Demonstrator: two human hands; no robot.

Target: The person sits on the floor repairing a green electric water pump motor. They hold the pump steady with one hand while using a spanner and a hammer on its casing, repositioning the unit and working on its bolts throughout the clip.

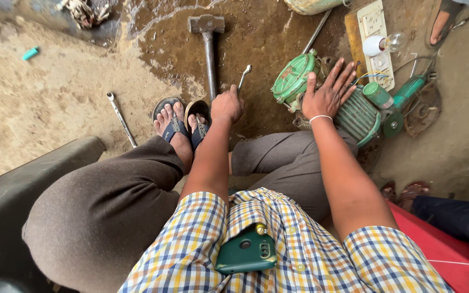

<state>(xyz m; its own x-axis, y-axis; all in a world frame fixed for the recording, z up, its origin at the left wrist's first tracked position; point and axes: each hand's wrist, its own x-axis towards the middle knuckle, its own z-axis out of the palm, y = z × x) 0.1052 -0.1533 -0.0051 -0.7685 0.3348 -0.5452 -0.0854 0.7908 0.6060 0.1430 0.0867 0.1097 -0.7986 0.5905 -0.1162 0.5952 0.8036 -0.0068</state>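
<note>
fingers [233, 96] of l hand [227, 106] closed round spanner [243, 76]; r hand [329, 92] splayed flat on green motor [354, 111]; motor prob heavy, rigid; grip by ribbed body w/ both hands.

Slim spanner [243, 76] raised; green ribbed motor [354, 114] seemingly on its side.

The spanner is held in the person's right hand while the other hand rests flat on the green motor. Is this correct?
Not quite. The head view shows the left hand holding the spanner; the right hand rests flat on the green motor.
</note>
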